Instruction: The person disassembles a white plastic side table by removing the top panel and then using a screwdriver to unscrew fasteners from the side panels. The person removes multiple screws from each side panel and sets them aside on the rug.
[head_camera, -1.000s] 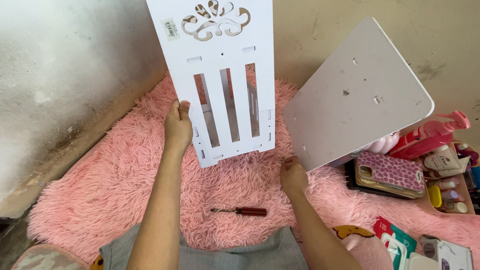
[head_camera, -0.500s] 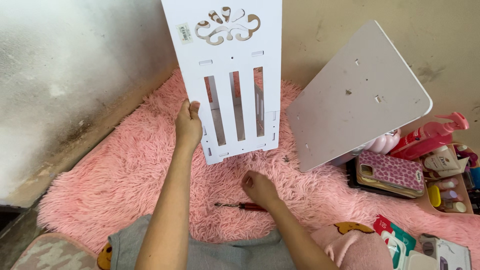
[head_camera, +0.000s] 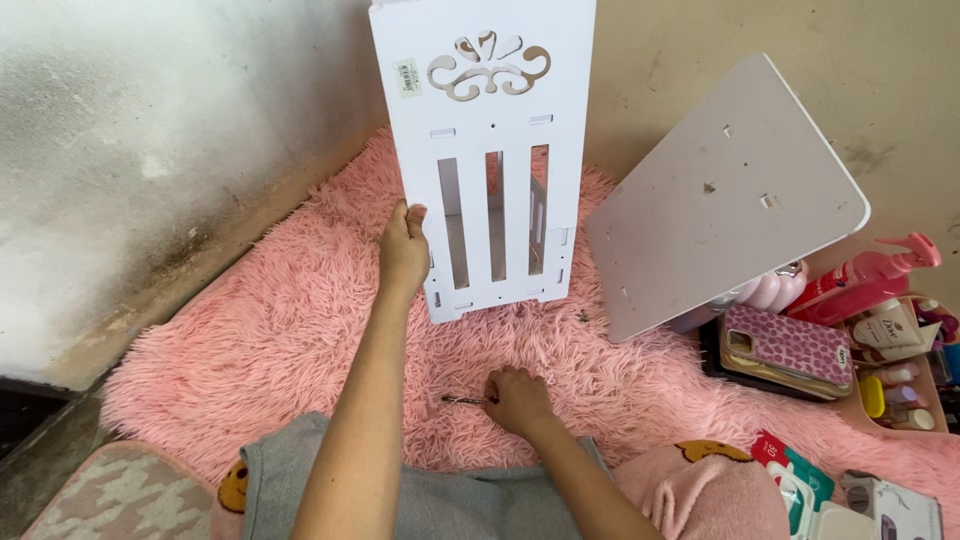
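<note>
left hand (head_camera: 404, 250): fingers wrapped on white slatted panel (head_camera: 487, 150) edge; stiff, light, upright
right hand (head_camera: 515, 400): closed over screwdriver (head_camera: 462, 400), thin rigid shaft poking out left

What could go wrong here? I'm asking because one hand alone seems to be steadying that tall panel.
The white panel stands upright on the shaggy pink rug, steadied only by the left hand at its edge; it might tip. The grey board leans unsupported over the phone and could slide onto it. The right hand covers the screwdriver, whose tip pokes out toward the left arm.
</note>
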